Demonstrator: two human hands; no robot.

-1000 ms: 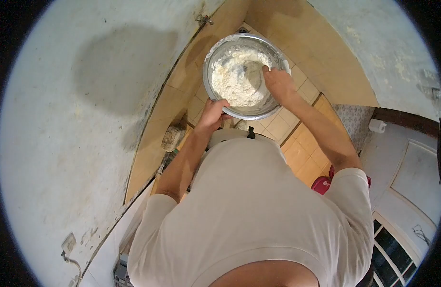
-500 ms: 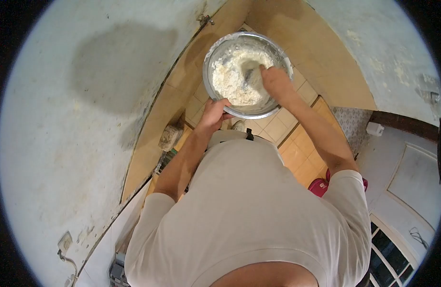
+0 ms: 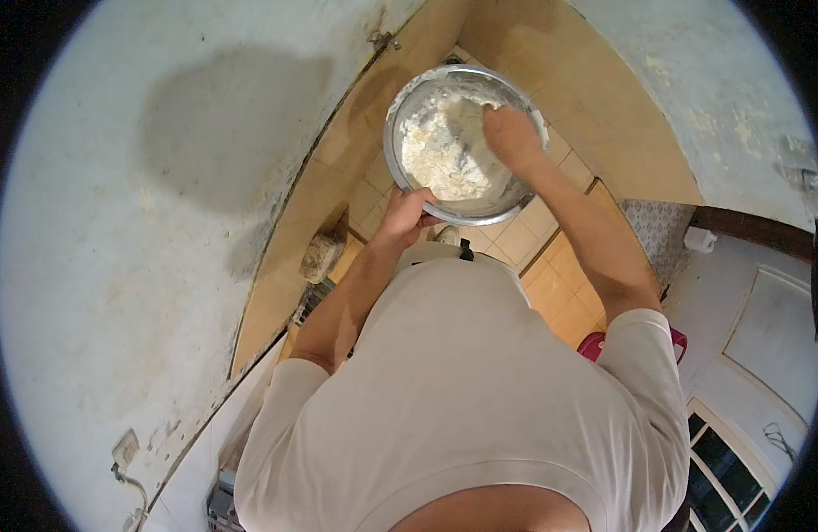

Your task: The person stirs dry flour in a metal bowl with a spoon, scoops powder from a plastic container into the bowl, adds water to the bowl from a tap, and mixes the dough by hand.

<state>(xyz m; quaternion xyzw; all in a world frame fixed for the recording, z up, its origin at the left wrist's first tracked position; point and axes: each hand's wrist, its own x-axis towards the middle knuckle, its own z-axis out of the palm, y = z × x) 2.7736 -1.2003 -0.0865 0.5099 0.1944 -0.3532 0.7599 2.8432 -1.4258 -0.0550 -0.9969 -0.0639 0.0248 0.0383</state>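
A round metal bowl [image 3: 393, 146] holds a pale, floury mixture [image 3: 431, 155], lumpy on the left and smeared up the inner wall. At the near-left rim, my left hand [image 3: 407, 215] grips the bowl, thumb over the edge and fingers underneath. My right hand [image 3: 514, 140] is closed above the right half of the bowl, around a stirring utensil [image 3: 467, 133]. Motion smears the utensil, so its exact kind does not show. Bare metal shows through the mixture near the bowl's middle.
A stained pale wall [image 3: 81, 239] rises on the left, with a tap [image 3: 384, 40] near the corner. Below it sits a rough stone-like block [image 3: 323, 257]. Tiled floor [image 3: 551, 293] lies under the bowl. A pink object [image 3: 592, 346] and a white container [image 3: 699, 238] are to the right.
The bowl and my left hand have shifted slightly right and down in view. My right hand has moved a little up the bowl, and the mixture is spread differently.
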